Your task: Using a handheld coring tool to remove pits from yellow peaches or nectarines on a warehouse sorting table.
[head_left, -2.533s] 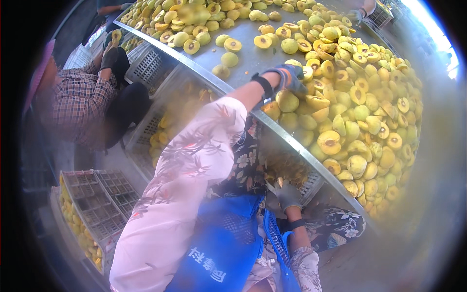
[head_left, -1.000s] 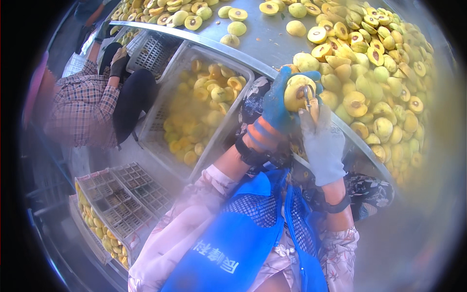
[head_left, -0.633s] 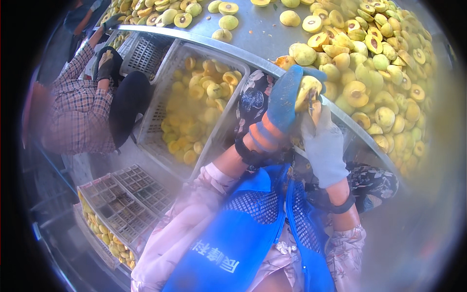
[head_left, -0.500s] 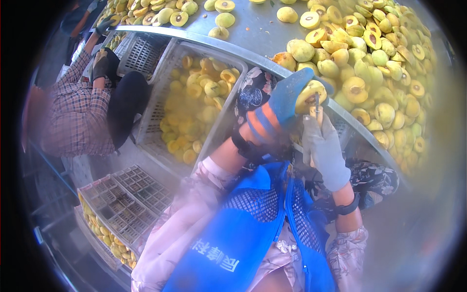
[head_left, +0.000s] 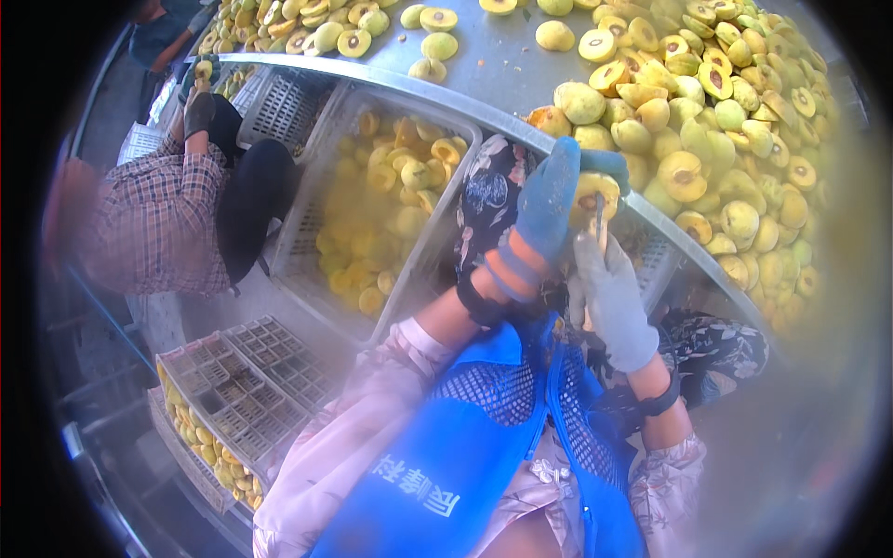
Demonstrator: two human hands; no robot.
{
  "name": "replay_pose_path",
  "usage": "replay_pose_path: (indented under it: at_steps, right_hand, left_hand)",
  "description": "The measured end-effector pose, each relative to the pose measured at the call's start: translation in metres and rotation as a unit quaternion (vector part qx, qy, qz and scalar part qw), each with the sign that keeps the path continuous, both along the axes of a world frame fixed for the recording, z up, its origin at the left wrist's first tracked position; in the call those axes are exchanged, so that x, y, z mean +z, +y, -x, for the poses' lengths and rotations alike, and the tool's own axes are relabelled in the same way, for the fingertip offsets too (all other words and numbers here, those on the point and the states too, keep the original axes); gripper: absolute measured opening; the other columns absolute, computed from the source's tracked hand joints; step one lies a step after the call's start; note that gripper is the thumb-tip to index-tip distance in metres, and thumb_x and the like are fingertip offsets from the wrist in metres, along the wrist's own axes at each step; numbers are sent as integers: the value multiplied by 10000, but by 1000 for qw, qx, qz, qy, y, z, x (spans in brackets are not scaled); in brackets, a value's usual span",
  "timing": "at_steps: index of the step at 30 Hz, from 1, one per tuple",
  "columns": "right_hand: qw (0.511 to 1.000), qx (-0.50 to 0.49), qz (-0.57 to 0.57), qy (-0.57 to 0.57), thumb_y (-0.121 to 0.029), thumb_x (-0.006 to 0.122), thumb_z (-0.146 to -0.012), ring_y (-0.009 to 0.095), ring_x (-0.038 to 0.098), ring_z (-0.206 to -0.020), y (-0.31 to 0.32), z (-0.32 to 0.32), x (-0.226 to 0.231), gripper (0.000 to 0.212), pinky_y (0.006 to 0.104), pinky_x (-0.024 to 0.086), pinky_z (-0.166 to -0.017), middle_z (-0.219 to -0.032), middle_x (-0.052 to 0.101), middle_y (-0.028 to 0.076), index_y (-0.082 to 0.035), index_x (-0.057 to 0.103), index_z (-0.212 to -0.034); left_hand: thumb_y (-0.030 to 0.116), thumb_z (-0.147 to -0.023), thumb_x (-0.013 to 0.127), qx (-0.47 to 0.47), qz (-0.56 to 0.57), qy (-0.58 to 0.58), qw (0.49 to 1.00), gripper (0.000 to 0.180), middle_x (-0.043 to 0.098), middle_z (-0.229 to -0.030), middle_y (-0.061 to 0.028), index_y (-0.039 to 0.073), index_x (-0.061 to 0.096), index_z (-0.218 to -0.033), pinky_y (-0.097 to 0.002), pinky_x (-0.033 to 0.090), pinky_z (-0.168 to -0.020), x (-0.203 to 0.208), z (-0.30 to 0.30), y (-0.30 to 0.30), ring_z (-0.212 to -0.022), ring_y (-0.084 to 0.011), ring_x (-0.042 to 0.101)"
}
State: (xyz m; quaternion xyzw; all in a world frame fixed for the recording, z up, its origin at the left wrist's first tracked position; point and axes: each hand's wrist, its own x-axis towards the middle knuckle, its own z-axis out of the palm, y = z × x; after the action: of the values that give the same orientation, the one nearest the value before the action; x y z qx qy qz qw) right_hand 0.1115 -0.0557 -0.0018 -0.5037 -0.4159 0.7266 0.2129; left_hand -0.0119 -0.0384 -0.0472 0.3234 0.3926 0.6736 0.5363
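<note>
My left hand (head_left: 547,200), in a blue-grey glove with orange at the cuff, is closed around a yellow peach half (head_left: 586,189) just off the metal edge of the table. The cut face is turned towards my right hand (head_left: 616,307), which wears a whitish glove. That hand grips a thin metal pitting tool (head_left: 601,216), its tip against the middle of the cut face. My fingers hide most of the tool's handle. Behind my left hand, many peach halves (head_left: 682,175) lie heaped on the table, several with pits showing.
The metal table (head_left: 507,70) curves across the front. Left of my arms stands a plastic crate (head_left: 380,321) of peach pieces. Stacked crates (head_left: 265,358) holding more fruit are at lower left. A person in a checked shirt (head_left: 167,219) works at the left.
Both hands have come slightly lower, and the left hand's fingers now point more upward. The peach half and the tool have stayed together. The co-worker's hands have shifted a little.
</note>
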Motion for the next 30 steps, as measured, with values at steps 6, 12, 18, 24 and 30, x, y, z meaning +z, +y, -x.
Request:
replay_pose_path:
  at_steps: [6, 12, 18, 24, 30]
  right_hand:
    - [885, 107, -407, -201, -113, 500, -883, 213, 555, -504, -4, -18, -23, 272, 378, 422, -478, -640, 555, 140, 72, 473, -1081]
    - [959, 119, -228, -116, -234, 462, -940, 146, 526, -466, 0, -31, -31, 311, 288, 401, -428, -671, 531, 63, 12, 468, -1129]
    - [990, 110, 88, 24, -309, 461, -949, 71, 460, -507, 2, -27, 25, 286, 254, 378, -466, -637, 484, -11, -32, 494, -1015]
    - [978, 170, 110, 54, -402, 350, -979, 99, 396, -396, 2, -29, 24, 385, 234, 316, -391, -511, 400, -5, -78, 434, -789]
    - [998, 10, -55, -8, -222, 529, -916, 194, 521, -585, -32, -4, -25, 246, 300, 434, -559, -666, 550, 103, -1, 547, -1021]
  left_hand:
    - [134, -919, 501, 202, -108, 525, 820, 218, 608, -947, -169, -31, 570, -1044, -334, 473, -722, -17, -17, -11, -828, -286, 586]
    - [59, -798, 574, 138, -89, 274, 948, 265, 565, -998, -137, 3, 554, -1056, -336, 471, -711, -13, -32, -8, -859, -242, 559]
    - [182, -910, 554, 74, -44, 241, 967, 320, 588, -1042, -126, -38, 536, -1142, -308, 496, -697, -22, -20, 2, -847, -236, 601]
    - [314, -950, 488, 15, -234, 312, 921, 353, 625, -944, -96, -4, 578, -1074, -312, 487, -667, -48, -2, 18, -829, -201, 605]
    - [428, -959, 419, -16, 211, -310, 927, 459, 648, -858, -79, 12, 612, -988, -277, 496, -700, -21, -8, 17, -738, -172, 614]
